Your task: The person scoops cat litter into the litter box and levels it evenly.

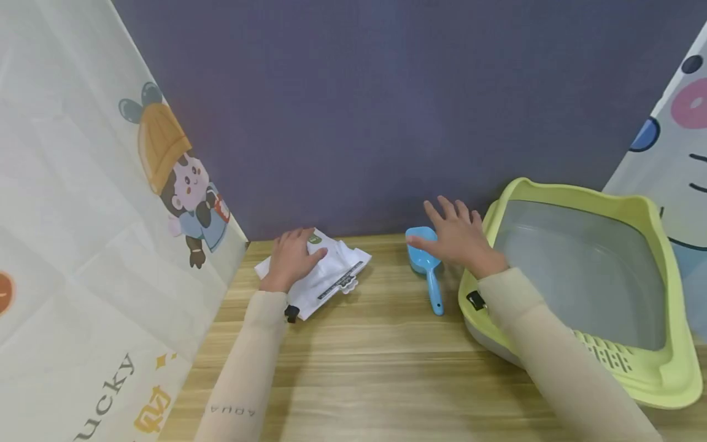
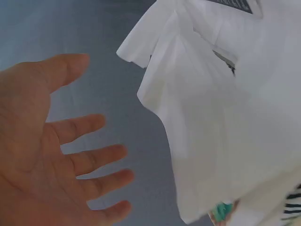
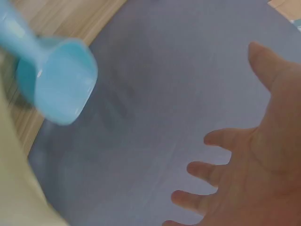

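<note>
A white plastic bag [image 1: 331, 270] with a dark printed strip lies at the back left of the wooden table. My left hand [image 1: 289, 261] hovers over it, fingers spread; in the left wrist view a gap shows between that hand and the bag [image 2: 202, 122]. A light-blue scoop [image 1: 434, 293] lies right of the middle, its handle toward me. Above and beside its bowl is my right hand [image 1: 463, 240], fingers apart and holding nothing. The right wrist view shows the scoop [image 3: 66, 80] away from the open palm. My right forearm crosses the green rim of a litter box [image 1: 657, 380].
The litter box has a grey interior and a slotted front ledge [image 1: 610, 356]. Behind the wooden table [image 1: 359, 380] rises a dark blue-grey wall [image 1: 359, 116]. White printed curtains [image 1: 72, 184] bound the left and right sides.
</note>
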The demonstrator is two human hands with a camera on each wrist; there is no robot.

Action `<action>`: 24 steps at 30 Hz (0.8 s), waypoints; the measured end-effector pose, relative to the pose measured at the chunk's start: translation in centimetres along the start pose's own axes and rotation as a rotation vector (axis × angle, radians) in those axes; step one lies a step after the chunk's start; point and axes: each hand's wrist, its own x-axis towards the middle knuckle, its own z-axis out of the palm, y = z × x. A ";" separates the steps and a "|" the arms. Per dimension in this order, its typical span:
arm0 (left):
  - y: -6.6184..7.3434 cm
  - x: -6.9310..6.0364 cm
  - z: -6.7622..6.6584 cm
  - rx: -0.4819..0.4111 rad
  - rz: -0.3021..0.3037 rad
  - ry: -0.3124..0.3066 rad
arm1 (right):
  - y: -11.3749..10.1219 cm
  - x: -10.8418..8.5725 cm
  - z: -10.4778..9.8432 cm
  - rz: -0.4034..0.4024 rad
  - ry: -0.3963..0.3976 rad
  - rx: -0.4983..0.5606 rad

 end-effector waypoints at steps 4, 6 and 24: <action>-0.9 -1.1 -0.1 -0.058 -0.024 0.038 | -1.6 -0.2 0.9 -0.019 0.008 0.018; -1.5 -1.6 0.0 -0.085 -0.040 0.059 | -2.3 -0.2 1.6 -0.023 0.001 0.038; -3.7 -4.4 2.1 -0.185 -0.152 -0.027 | -6.0 0.6 10.7 0.009 -0.114 0.619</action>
